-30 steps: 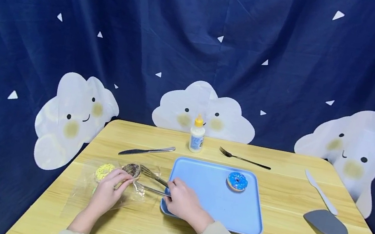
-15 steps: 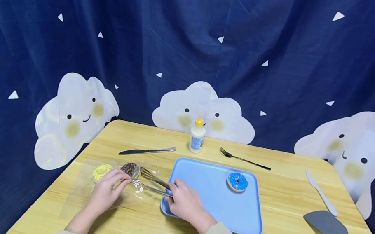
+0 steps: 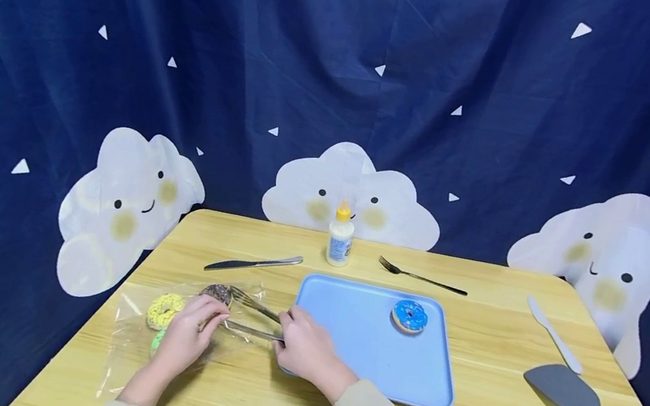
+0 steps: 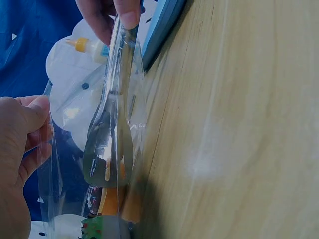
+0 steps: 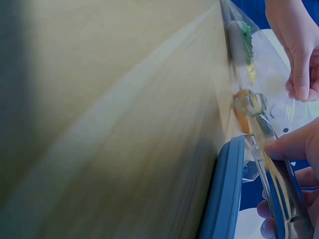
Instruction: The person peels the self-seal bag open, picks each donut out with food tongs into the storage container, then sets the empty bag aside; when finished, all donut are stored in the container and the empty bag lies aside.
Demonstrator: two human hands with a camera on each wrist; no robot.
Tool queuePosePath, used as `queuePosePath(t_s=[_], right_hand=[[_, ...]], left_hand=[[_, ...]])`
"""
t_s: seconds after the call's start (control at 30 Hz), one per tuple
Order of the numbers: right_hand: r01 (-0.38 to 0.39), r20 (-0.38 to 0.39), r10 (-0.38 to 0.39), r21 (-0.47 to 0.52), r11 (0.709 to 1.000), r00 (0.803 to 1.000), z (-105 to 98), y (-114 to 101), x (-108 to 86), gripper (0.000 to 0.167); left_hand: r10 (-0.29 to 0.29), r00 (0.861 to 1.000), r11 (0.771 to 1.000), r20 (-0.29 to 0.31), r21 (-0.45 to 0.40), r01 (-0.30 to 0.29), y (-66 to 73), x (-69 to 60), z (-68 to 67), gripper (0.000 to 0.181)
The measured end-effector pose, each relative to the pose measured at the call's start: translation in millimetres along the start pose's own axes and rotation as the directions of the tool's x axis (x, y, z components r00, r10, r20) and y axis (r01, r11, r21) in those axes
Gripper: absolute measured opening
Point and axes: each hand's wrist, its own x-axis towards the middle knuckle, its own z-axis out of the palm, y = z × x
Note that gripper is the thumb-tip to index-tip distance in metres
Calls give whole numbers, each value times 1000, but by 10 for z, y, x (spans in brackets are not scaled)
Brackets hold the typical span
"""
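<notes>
My left hand (image 3: pixel 190 328) pinches the edge of a clear plastic bag (image 4: pixel 62 169) lying on the left of the table. In the bag are a chocolate donut (image 3: pixel 215 292), a yellow donut (image 3: pixel 164 310) and a green donut (image 3: pixel 157 340), the last partly behind my left hand. My right hand (image 3: pixel 306 345) grips metal tongs (image 3: pixel 257 306) at the left edge of the blue tray (image 3: pixel 362 362). The tongs' two arms stand apart, their ends inside the bag and reaching the chocolate donut. Whether they squeeze it, I cannot tell. A blue donut (image 3: pixel 409 317) sits on the tray.
Behind the bag lies a table knife (image 3: pixel 252 263). A white bottle with a yellow cap (image 3: pixel 340 242) stands behind the tray, beside a dark fork (image 3: pixel 423 277). On the right are a white knife (image 3: pixel 554 334) and a long grey spatula (image 3: pixel 566 391).
My right hand and the tongs have moved left, deeper into the bag. The chocolate and yellow donuts have shifted left, and more of the green donut shows. My left hand stays nearly in place.
</notes>
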Motion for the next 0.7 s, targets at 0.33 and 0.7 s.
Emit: queuePosePath(t_s=[0.33, 0.7], right_hand=[[22, -26, -24, -75, 997, 999, 15, -32, 3, 32], [13, -26, -15, -89, 996, 1000, 0, 13, -63, 28]], left_hand=[[10, 1000, 1000, -11, 27, -9, -37, -55, -39, 16], [-6, 999, 995, -37, 99, 9, -66, -74, -99, 19]])
